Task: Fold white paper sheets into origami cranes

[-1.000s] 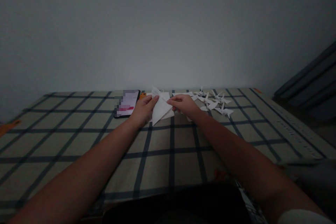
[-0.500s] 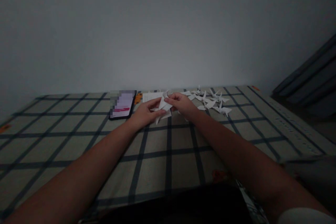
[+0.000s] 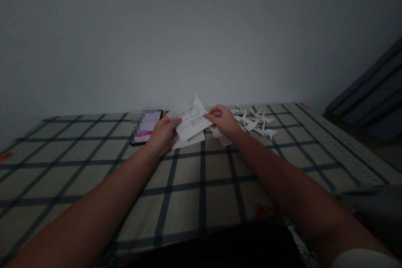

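Observation:
A printed white sheet of paper (image 3: pixel 192 117) is spread out between my hands, raised and tilted above the cloth. My left hand (image 3: pixel 161 134) pinches its left edge between thumb and fingers. At the right corner, my right hand (image 3: pixel 221 119) grips it the same way, thumb on top. Under the sheet lies another piece of white paper (image 3: pixel 196 139), partly hidden. Beside my right wrist rests a small loose paper piece (image 3: pixel 222 137). To the right sit several folded white paper cranes (image 3: pixel 265 131), close together.
A phone (image 3: pixel 146 127) with a lit screen lies left of my left hand. The checked cloth (image 3: pixel 216 167) covers the surface, which meets a plain wall (image 3: pixel 201 42) at the back. Dark striped fabric (image 3: pixel 370 83) hangs at the far right.
The paper, bunched and folded between my fingers before, is now opened out flat with its print showing. My hands have moved apart, the left one toward the phone.

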Demonstrator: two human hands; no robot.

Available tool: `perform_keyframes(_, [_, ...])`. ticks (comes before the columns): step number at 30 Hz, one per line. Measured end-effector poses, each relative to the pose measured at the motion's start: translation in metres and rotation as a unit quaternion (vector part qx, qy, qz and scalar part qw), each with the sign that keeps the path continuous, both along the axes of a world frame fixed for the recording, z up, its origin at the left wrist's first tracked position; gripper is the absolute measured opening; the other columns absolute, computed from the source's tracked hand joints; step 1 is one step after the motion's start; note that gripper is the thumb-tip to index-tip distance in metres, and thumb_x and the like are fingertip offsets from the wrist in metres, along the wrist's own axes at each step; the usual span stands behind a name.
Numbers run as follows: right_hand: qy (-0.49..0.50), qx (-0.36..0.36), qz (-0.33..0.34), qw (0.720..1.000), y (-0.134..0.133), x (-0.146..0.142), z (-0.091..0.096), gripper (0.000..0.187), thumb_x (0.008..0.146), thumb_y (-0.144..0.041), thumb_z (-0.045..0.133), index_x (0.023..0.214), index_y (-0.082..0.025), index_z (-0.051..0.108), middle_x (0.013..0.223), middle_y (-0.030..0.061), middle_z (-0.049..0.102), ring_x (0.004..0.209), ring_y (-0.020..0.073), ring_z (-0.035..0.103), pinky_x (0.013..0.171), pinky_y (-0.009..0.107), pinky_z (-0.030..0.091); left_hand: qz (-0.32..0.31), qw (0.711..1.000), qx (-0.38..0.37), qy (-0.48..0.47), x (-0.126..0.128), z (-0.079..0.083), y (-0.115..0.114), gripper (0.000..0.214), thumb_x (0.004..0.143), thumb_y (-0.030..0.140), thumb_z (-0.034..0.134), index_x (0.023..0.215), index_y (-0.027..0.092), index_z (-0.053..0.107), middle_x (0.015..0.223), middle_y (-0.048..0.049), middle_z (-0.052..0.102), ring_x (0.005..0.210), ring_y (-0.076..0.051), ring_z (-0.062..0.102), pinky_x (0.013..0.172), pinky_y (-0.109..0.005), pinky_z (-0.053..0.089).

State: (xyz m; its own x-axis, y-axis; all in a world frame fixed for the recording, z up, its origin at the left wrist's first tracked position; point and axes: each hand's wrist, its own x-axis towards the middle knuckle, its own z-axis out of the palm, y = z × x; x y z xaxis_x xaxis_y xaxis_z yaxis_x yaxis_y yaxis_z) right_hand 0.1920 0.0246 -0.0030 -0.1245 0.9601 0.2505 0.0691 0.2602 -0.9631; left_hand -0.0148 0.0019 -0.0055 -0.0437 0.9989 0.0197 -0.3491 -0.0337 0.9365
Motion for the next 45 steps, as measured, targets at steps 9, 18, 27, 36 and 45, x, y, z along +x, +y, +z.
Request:
perform_keyframes(9, [-0.4, 0.319, -0.029, 0.859, -0.015, 0.009, 0.006, 0.047, 0.085, -0.013, 0.063, 0.13, -0.025, 0.066, 0.137, 0.0119, 0.054, 0.128, 0.027, 0.046, 0.109, 0.046, 0.038, -0.036, 0.999, -0.004, -0.03, 0.002, 0.004, -0.001, 0.03, 0.081, 0.003, 0.062, 0.109, 0.009, 0.071, 0.113, -0.0166, 0.076, 0.107, -0.028, 0.073, 0.096, -0.041, 0.06])
perform_keyframes(18, [-0.456, 0.341, 0.014, 0.822, -0.022, 0.001, 0.004, 0.036, 0.09, -0.042, 0.069, 0.123, -0.028, 0.072, 0.133, 0.0086, 0.065, 0.125, 0.0283, 0.05, 0.107, 0.049, 0.028, -0.063, 0.996, -0.03, -0.053, -0.001, 0.008, -0.004, 0.046, 0.078, -0.003, 0.054, 0.12, 0.013, 0.066, 0.111, -0.0134, 0.076, 0.089, -0.022, 0.076, 0.071, -0.028, 0.064])
perform_keyframes(27, [-0.347, 0.319, 0.041, 0.881, -0.005, 0.001, -0.003, 0.028, 0.099, -0.031, 0.054, 0.108, -0.02, 0.078, 0.106, 0.0074, 0.078, 0.101, 0.0203, 0.065, 0.094, 0.037, 0.044, -0.129, 0.991, -0.005, -0.035, 0.0, 0.006, -0.005, 0.02, 0.087, 0.021, 0.063, 0.103, 0.013, 0.07, 0.104, -0.0123, 0.076, 0.093, -0.023, 0.073, 0.079, -0.036, 0.063])
perform_keyframes(36, [-0.222, 0.24, 0.105, 0.939, -0.009, -0.005, -0.007, 0.019, 0.092, -0.031, 0.061, 0.098, -0.025, 0.078, 0.11, 0.0047, 0.076, 0.108, 0.0188, 0.067, 0.102, 0.039, 0.046, -0.147, 0.985, 0.087, 0.033, 0.003, -0.009, -0.002, 0.061, 0.065, 0.018, 0.09, 0.12, 0.018, 0.064, 0.124, -0.0113, 0.071, 0.11, -0.021, 0.069, 0.106, -0.037, 0.049])
perform_keyframes(45, [-0.217, 0.243, 0.046, 0.944, -0.008, -0.006, -0.005, 0.029, 0.092, -0.039, 0.059, 0.073, -0.018, 0.067, 0.081, 0.0043, 0.068, 0.081, 0.0166, 0.059, 0.081, 0.032, 0.045, -0.076, 0.985, 0.093, 0.127, -0.001, -0.002, -0.008, 0.069, 0.064, 0.024, 0.091, 0.127, 0.019, 0.063, 0.12, -0.0107, 0.072, 0.102, -0.022, 0.07, 0.095, -0.034, 0.055])
